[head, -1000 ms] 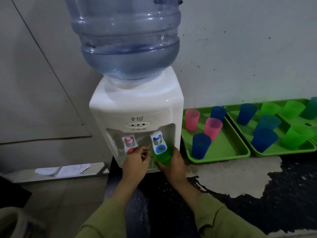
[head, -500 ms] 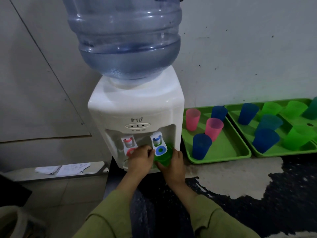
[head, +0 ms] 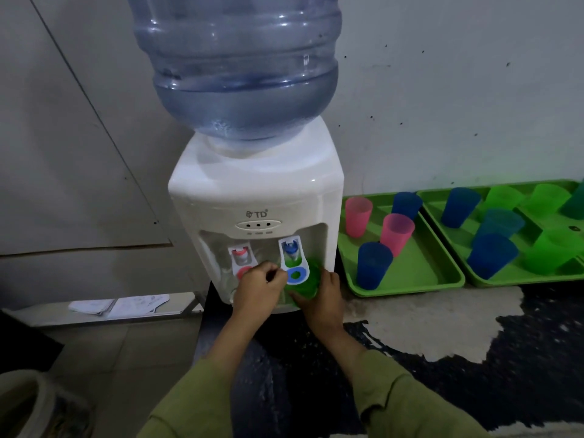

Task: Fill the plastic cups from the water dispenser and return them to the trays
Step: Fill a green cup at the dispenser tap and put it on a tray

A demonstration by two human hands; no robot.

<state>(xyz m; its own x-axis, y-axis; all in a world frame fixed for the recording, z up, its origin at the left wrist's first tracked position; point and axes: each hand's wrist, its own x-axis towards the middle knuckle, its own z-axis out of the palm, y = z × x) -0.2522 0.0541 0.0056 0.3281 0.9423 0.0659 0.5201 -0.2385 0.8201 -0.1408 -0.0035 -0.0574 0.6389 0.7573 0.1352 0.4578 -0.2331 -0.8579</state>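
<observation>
Right hand (head: 325, 298) clamps green cup (head: 305, 284) under blue tap lever (head: 295, 267); left hand (head: 257, 290), grip unclear, has slid toward 3 o'clock; I expect filling

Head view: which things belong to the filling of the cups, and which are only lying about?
For the job: water dispenser, green cup gripped by the right hand under the blue tap, left hand beside that tap, left tray and right tray with cups.
Lying about: papers on the ledge, pale container at lower left.
</observation>
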